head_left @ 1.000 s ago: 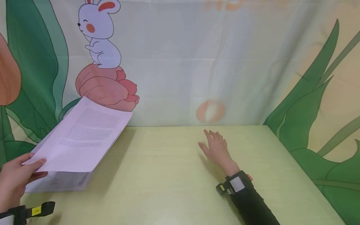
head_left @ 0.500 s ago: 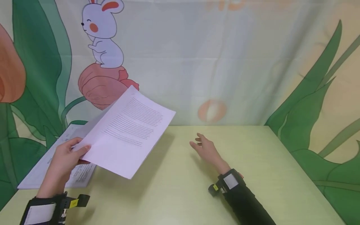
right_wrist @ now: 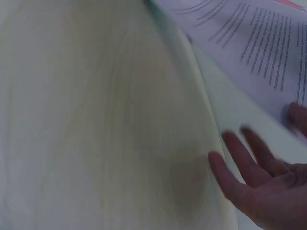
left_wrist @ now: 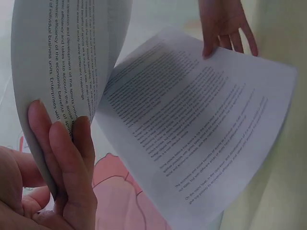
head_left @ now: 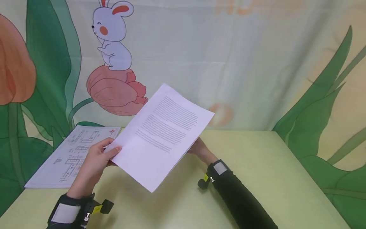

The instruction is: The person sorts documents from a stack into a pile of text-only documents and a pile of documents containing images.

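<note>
My left hand (head_left: 92,162) pinches several printed sheets of paper (head_left: 163,136) by their left corner, thumb on top, and holds them tilted above the table. Seen from the left wrist, the fingers (left_wrist: 67,153) lie against one printed sheet (left_wrist: 67,62), while another sheet (left_wrist: 192,129) fans out beyond it. My right hand (head_left: 200,151) is at the right edge of the sheets, partly hidden behind them in the head view. In the right wrist view its fingers (right_wrist: 240,163) are spread and apart from the paper, with the thumb (right_wrist: 298,117) at the sheet's edge.
A stack of paper (head_left: 48,173) with printed diagrams lies at the left of the pale table (head_left: 246,149). Behind the table hangs a cloth backdrop (head_left: 183,47) with a rabbit, tulips and leaves. Each wrist wears a strapped camera.
My left hand has carried the sheets rightward from over the stack at the left, uncovering its diagrams. My right hand has moved a little left, to the sheets' right edge.
</note>
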Demonstrator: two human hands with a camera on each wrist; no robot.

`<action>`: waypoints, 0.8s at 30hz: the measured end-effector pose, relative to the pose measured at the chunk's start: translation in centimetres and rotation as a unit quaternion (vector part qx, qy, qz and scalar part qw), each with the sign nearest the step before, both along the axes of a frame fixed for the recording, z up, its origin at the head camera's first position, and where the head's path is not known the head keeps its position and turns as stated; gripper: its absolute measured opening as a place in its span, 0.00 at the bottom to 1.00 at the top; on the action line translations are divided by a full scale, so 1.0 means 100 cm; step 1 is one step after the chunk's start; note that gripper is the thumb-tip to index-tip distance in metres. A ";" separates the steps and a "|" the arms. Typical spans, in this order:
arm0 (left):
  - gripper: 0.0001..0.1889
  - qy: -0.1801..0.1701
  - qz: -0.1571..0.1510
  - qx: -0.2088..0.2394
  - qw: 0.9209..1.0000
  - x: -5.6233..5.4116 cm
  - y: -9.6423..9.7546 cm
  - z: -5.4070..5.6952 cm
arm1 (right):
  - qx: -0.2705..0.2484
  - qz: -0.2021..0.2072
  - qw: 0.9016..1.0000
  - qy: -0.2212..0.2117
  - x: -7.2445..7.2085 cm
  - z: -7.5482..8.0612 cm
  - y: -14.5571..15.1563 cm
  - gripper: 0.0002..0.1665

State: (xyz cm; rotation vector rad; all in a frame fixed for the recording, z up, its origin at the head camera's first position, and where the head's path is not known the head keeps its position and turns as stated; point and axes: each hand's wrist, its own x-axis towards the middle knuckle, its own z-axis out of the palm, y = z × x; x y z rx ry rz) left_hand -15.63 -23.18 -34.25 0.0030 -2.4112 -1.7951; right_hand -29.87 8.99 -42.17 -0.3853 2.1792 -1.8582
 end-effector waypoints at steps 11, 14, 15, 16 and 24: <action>0.13 -0.026 0.071 0.032 0.997 -0.016 0.037 -0.020 | 0.017 -0.035 0.999 -0.030 0.030 0.030 0.039 0.20; 0.12 -0.030 0.076 0.048 0.995 -0.021 0.055 -0.026 | 0.028 -0.053 0.998 -0.029 0.039 0.040 0.059 0.21; 0.11 -0.033 0.076 0.050 0.995 -0.022 0.061 -0.028 | 0.033 -0.061 0.997 -0.030 0.042 0.042 0.066 0.21; 0.11 -0.036 0.073 0.054 0.995 -0.023 0.068 -0.031 | 0.039 -0.067 0.996 -0.031 0.045 0.044 0.073 0.22; 0.10 -0.070 0.006 -0.002 0.998 -0.017 0.114 -0.051 | 0.138 -0.093 0.985 -0.032 0.066 0.042 0.124 0.25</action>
